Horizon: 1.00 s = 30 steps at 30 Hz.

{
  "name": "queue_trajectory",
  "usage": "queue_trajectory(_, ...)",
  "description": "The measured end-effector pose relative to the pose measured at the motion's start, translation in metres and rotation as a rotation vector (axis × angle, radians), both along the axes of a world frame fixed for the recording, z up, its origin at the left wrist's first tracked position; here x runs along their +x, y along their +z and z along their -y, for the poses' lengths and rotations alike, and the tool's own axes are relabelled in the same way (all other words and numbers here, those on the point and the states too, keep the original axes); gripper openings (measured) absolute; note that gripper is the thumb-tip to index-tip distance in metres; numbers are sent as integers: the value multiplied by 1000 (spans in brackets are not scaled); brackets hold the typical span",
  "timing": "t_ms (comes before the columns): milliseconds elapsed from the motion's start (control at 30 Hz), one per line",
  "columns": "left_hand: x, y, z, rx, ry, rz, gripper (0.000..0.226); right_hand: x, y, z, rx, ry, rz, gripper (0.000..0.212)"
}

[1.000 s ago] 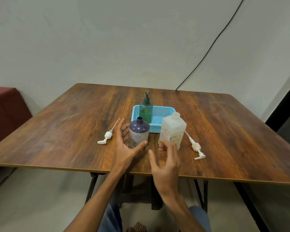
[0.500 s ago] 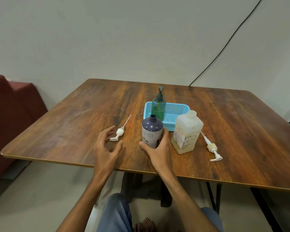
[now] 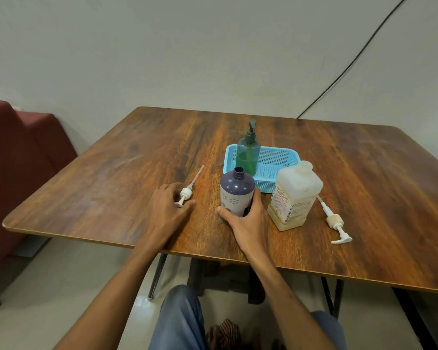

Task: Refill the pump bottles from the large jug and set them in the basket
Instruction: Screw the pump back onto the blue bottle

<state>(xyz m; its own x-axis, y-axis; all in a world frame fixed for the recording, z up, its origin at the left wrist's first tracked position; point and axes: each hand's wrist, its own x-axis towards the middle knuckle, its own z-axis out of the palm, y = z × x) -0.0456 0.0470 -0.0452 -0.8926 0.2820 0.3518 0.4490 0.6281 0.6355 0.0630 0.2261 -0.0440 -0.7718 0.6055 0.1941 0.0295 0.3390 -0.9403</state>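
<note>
An open-necked purple bottle (image 3: 235, 190) stands near the table's front, and my right hand (image 3: 248, 221) grips its lower body. To its left lies a white pump (image 3: 187, 192) with its tube pointing away from me. My left hand (image 3: 166, 210) has thumb and fingers curled round that pump's nozzle end. The large whitish jug (image 3: 296, 195) stands upright just right of the purple bottle. Behind them sits the blue basket (image 3: 283, 157), with a green pump bottle (image 3: 248, 152) upright in its left part.
A second pump (image 3: 335, 221) with a beige collar lies on the wooden table (image 3: 377, 185) right of the jug. A red sofa (image 3: 18, 157) stands beside the table's left edge. A black cable (image 3: 352, 61) runs down the wall.
My left hand moved forward from open air onto the left pump and closed on its nozzle end. My right hand keeps hold of the purple bottle. The view shifted slightly left.
</note>
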Motion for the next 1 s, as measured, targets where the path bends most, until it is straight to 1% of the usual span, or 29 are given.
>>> queue_trajectory(100,-12,-4,-6,-65,42,-32,35,0,-1,0,7,0,5,96)
queue_trajectory(200,-16,0,-11,-88,81,-51,25,1,0,-1,14,4,0,94)
queue_trajectory(333,-15,8,-11,-35,95,-71,16,2,1,-1,28,4,-6,87)
queue_trajectory(467,-6,32,-9,113,54,-107,15,0,-1,-1,29,-4,-6,84)
queue_trajectory(600,0,62,-8,271,99,-153,29,0,-2,-2,25,1,-5,85)
queue_trajectory(700,7,84,-8,371,109,-185,30,0,-2,-1,21,0,-7,85)
queue_trajectory(833,21,113,-8,533,-9,-162,25,1,-1,0,19,-1,-9,83)
queue_trajectory(1000,32,144,-5,637,-127,-74,20,1,-2,0,27,0,-6,81)
